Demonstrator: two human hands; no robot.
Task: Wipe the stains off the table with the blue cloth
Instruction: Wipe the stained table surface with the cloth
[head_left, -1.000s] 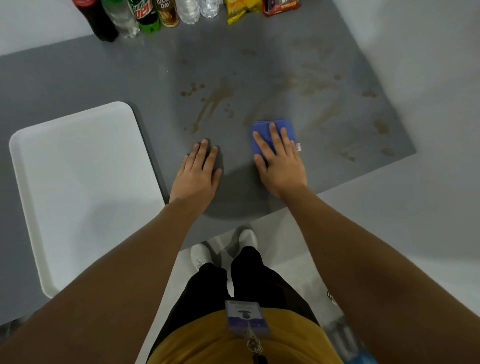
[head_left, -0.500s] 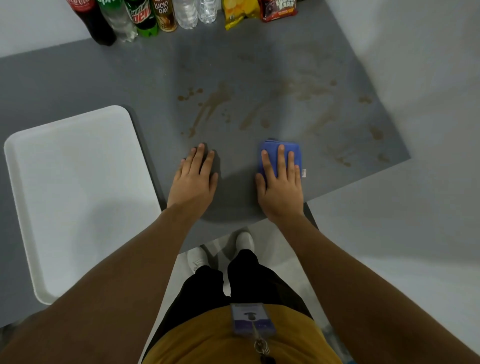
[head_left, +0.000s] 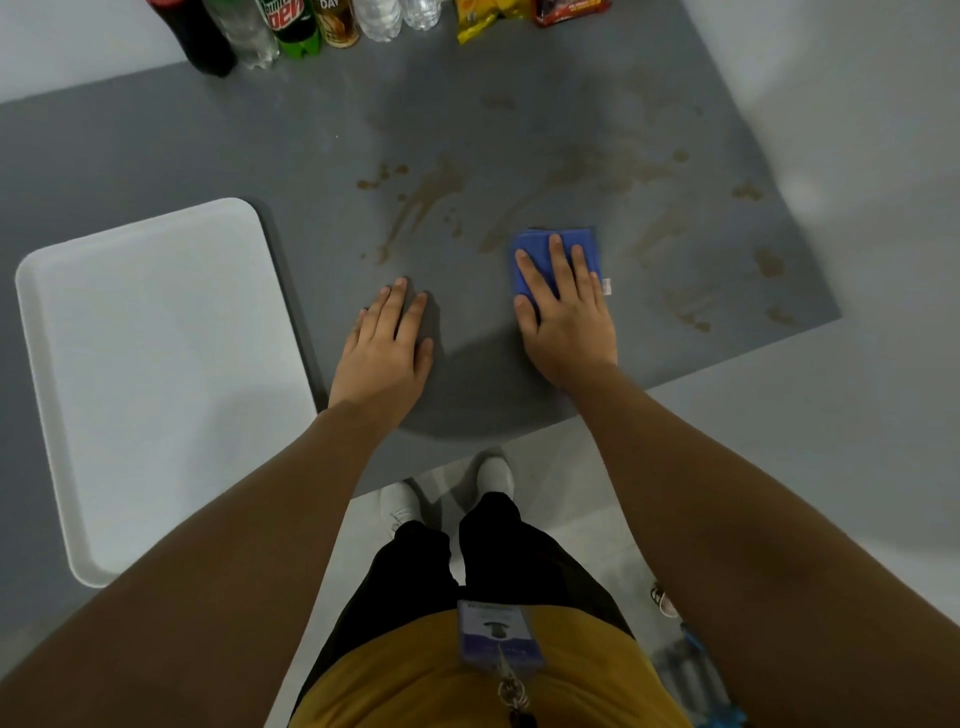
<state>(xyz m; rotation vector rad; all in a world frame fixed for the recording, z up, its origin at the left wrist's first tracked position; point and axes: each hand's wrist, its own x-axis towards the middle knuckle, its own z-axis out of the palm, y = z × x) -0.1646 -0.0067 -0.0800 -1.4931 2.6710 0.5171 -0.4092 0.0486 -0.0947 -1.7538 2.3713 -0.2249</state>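
I see grey worktop (head_left: 156, 140) filling upper frame. My right hand (head_left: 569, 317) flat on folded blue cloth (head_left: 540, 247), centre right, fingers spread, palm pressing down. My left hand (head_left: 387, 351) flat on bare worktop just left of it, apart from cloth. Brown stains (head_left: 426, 200) above and right of both hands. White tray (head_left: 156, 374) at left. Bottles (head_left: 291, 26) along top edge.

Folded blue cloth (head_left: 558, 254) under right hand (head_left: 569, 322), flat on grey table (head_left: 156, 145); left hand (head_left: 387, 353) to its left; white rectangular plastic tray (head_left: 156, 374) further left; brown stains (head_left: 426, 202) beyond both hands.
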